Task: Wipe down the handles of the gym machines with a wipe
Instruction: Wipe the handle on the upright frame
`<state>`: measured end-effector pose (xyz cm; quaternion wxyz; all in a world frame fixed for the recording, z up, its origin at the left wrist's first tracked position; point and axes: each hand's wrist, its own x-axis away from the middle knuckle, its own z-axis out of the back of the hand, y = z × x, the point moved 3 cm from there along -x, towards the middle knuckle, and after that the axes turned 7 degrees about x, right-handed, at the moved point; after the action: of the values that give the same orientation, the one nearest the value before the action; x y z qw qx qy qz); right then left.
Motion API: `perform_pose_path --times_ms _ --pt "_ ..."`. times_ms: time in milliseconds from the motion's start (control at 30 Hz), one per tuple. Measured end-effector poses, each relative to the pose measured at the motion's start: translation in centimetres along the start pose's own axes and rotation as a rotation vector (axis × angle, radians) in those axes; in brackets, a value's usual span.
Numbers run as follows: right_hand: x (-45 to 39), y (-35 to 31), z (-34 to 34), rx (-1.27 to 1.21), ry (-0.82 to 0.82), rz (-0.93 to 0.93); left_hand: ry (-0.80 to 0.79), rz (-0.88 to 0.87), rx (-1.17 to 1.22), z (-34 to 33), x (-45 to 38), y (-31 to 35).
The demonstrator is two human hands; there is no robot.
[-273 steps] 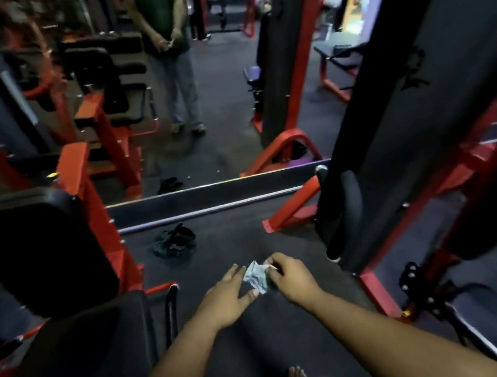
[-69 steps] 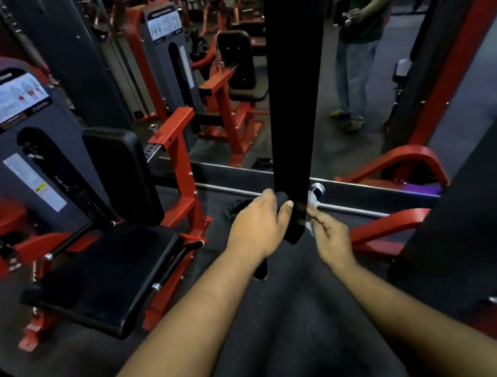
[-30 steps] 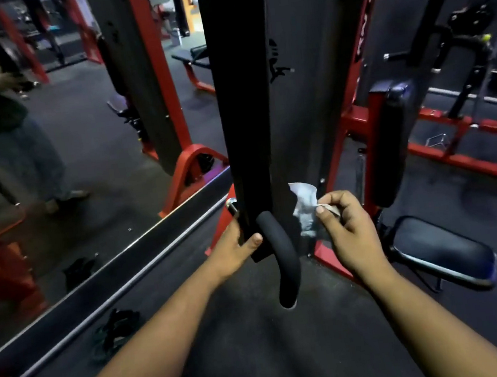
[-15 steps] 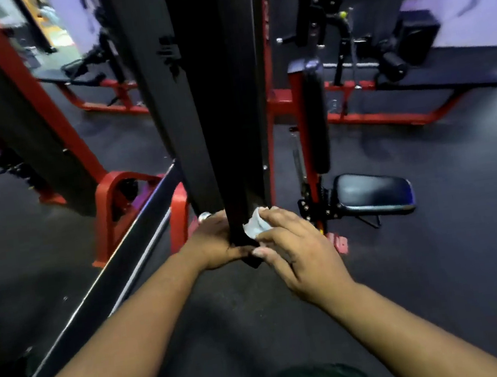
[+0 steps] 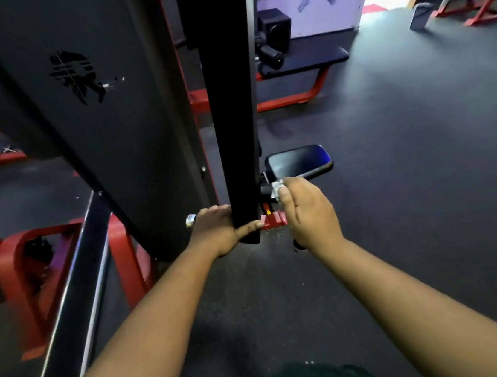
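While the left hand [image 5: 220, 227] grips the lower end of the black upright bar [image 5: 233, 127], the right hand [image 5: 308, 212] just beside it pinches the white wipe [image 5: 276, 188]. A padded seat [image 5: 298, 161] lies just beyond; the bar hides the handle.

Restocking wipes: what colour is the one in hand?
White wipe, in the right hand; head view.

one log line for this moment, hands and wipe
left hand: grips black bar | right hand: holds wipe beside bar | phase: wiping
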<state>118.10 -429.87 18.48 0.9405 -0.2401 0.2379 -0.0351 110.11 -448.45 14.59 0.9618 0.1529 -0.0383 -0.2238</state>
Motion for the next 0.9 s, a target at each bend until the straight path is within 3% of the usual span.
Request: perform_pose_path --times_ms 67,133,267,367,400,533,600,700,767,833,900 --pt "-0.3 0.8 0.1 -0.267 0.01 -0.244 0.016 -0.006 -0.036 -0.1 -0.1 -0.2" --pt "-0.7 0.5 0.4 -0.272 -0.028 -0.305 0.009 -0.01 -0.033 -0.2 -0.3 -0.4" --pt "-1.3 -2.4 -0.1 0.215 0.013 0.079 -0.046 -0.032 -0.043 -0.3 -0.6 -0.6" --pt "-1.1 -1.9 -0.5 0.234 0.067 0.161 -0.073 -0.012 -0.015 -0.2 -0.7 -1.0" --pt "-0.8 -1.3 -0.3 0.149 0.092 0.107 -0.082 -0.011 -0.004 -0.3 -0.8 -1.0" --pt "-0.5 0.8 -0.2 -0.374 0.081 -0.389 -0.078 -0.008 0.0 -0.4 -0.7 -0.8" --pt "-0.7 -0.2 0.0 -0.278 0.038 -0.297 -0.078 -0.007 0.001 -0.3 -0.8 -0.8" --pt "-0.8 -2.5 -0.7 0.207 0.027 0.12 -0.085 -0.01 -0.003 -0.3 -1.1 -1.0" --pt "-0.6 -2.7 -1.2 0.347 0.001 0.246 -0.08 -0.001 0.011 -0.4 -1.2 -1.2" --pt "-0.4 -2.0 -0.8 0.3 0.02 0.283 -0.101 0.008 0.048 -0.5 -1.1 -1.2" --pt "-0.8 -1.0 0.3 0.117 0.017 0.098 -0.123 -0.006 0.056 -0.4 -1.0 -0.8"
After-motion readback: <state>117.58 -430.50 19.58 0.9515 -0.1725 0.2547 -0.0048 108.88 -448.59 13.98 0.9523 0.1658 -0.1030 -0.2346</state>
